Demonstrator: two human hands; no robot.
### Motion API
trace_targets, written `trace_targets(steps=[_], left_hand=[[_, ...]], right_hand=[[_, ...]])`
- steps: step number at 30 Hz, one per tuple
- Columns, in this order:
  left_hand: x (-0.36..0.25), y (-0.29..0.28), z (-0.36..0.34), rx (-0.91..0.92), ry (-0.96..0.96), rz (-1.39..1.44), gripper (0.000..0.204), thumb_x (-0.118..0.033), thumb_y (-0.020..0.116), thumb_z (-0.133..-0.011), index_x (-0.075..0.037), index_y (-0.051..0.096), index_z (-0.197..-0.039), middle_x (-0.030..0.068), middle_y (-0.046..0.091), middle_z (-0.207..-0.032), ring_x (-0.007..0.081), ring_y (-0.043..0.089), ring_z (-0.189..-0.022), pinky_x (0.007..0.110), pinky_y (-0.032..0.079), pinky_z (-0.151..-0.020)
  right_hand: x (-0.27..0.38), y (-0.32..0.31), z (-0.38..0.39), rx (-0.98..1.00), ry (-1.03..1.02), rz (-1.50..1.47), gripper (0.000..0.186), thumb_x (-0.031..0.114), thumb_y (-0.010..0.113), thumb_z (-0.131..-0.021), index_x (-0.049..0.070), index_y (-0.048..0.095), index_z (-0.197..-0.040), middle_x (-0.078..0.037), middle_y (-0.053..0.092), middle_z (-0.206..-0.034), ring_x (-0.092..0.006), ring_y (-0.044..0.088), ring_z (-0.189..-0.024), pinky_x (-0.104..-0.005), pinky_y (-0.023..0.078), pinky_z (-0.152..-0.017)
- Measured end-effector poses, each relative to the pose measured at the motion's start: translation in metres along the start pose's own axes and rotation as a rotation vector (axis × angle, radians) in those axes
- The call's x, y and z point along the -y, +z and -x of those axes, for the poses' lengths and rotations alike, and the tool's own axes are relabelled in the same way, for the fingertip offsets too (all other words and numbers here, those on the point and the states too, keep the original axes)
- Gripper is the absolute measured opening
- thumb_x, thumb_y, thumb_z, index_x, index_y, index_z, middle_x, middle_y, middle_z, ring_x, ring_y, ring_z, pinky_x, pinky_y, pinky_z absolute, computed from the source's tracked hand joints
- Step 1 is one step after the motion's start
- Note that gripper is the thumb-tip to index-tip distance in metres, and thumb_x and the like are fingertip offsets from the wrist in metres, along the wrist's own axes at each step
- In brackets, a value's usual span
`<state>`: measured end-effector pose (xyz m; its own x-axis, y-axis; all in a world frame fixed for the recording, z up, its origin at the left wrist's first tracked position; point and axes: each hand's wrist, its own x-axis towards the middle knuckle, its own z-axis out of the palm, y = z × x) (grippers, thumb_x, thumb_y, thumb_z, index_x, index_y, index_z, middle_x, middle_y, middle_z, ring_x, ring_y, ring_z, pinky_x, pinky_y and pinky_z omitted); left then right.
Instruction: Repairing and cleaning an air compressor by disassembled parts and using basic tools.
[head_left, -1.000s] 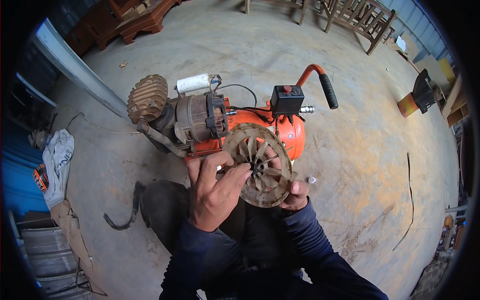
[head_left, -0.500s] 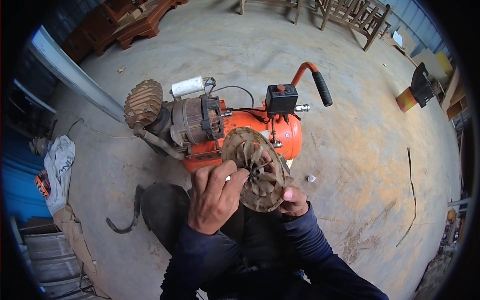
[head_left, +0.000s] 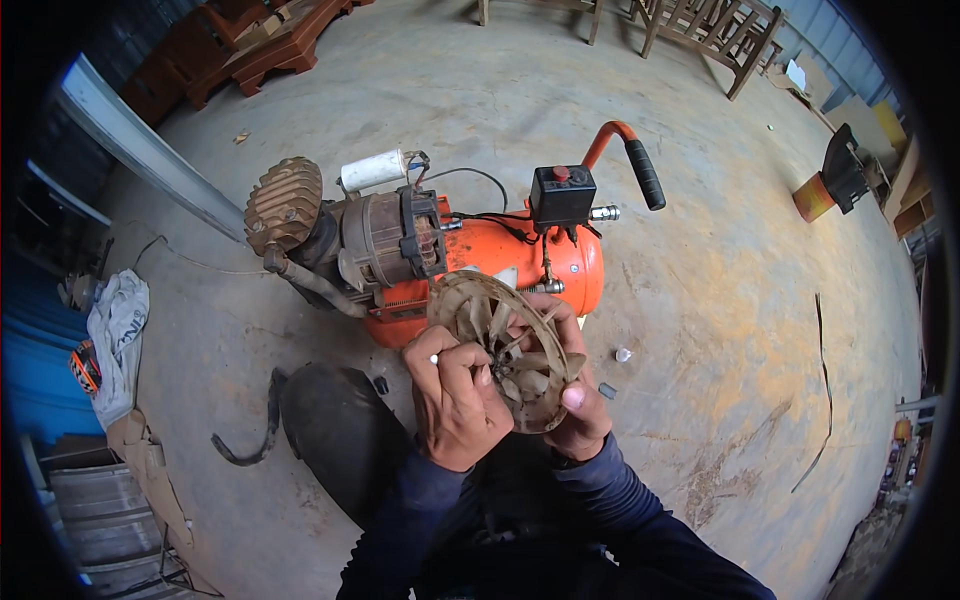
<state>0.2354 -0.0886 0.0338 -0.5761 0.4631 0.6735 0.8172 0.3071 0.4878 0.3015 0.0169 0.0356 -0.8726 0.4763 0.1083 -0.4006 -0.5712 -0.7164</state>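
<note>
I hold a dusty, tan-brown fan wheel (head_left: 535, 378), with blades set inside a round rim, tilted above my lap. My right hand (head_left: 580, 415) is closed on its right side, thumb against the rim and fingers behind. At the lower left of the fan is my left hand (head_left: 460, 405), its fingers curled close to the hub. A small white thing (head_left: 434, 358), like the end of a stick, pokes out between those fingers; the rest of it is hidden. Just beyond stands an orange air compressor (head_left: 480, 245) with its motor (head_left: 385, 240) exposed.
The compressor has a finned pump head (head_left: 284, 205), a black switch box (head_left: 562, 197) and a curved handle (head_left: 640, 165). On the concrete floor lie a black hose (head_left: 265, 430), a small white piece (head_left: 623, 354) and a dark strip (head_left: 820, 390). Wooden furniture (head_left: 700, 45) stands at the back.
The fan has shifted slightly down and turned in my hands. My left hand has moved a little right and down, while more right-hand fingers now show behind the rim.
</note>
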Motion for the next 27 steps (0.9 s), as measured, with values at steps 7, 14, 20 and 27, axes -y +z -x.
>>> trace_targets(steps=[7, 14, 20, 27], left_hand=[[-0.007, 0.006, 0.001, 0.021, -0.069, 0.077, 0.014, -0.013, 0.045, -0.095, 0.001, 0.047, -0.093, 0.0188, 0.041, -0.098, 0.0317, 0.045, -0.090, 0.042, 0.039, -0.081], [-0.013, -0.003, 0.000, 0.069, -0.024, 0.053, 0.010, -0.005, 0.050, -0.091, 0.002, 0.054, -0.096, 0.0184, 0.044, -0.097, 0.0318, 0.048, -0.088, 0.042, 0.041, -0.078], [-0.023, -0.015, -0.002, 0.013, -0.051, 0.129, 0.010, -0.001, 0.062, -0.083, -0.001, 0.061, -0.094, 0.0147, 0.047, -0.092, 0.0293, 0.051, -0.083, 0.039, 0.044, -0.073], [-0.022, -0.007, 0.010, -0.094, 0.015, 0.054, 0.021, -0.002, 0.075, -0.074, -0.004, 0.069, -0.094, 0.0072, 0.050, -0.083, 0.0242, 0.053, -0.075, 0.035, 0.045, -0.065]], right_hand=[[-0.011, 0.002, 0.010, -0.251, -0.132, -0.046, 0.073, 0.046, 0.062, -0.076, -0.007, 0.046, -0.123, -0.016, 0.056, -0.111, -0.0244, 0.053, -0.110, -0.0359, 0.040, -0.100], [-0.011, 0.000, 0.009, -0.294, -0.188, 0.055, 0.074, 0.050, 0.055, -0.077, -0.004, 0.045, -0.126, -0.018, 0.056, -0.115, -0.0270, 0.054, -0.107, -0.0387, 0.043, -0.095], [-0.016, -0.008, 0.014, -0.202, -0.301, 0.178, 0.075, 0.055, 0.059, -0.074, -0.005, 0.050, -0.119, -0.019, 0.050, -0.118, -0.0276, 0.047, -0.115, -0.0413, 0.038, -0.100], [-0.020, -0.006, 0.013, -0.199, -0.389, 0.248, 0.076, 0.057, 0.062, -0.073, -0.005, 0.053, -0.116, -0.018, 0.046, -0.121, -0.0269, 0.046, -0.116, -0.0413, 0.036, -0.101]])
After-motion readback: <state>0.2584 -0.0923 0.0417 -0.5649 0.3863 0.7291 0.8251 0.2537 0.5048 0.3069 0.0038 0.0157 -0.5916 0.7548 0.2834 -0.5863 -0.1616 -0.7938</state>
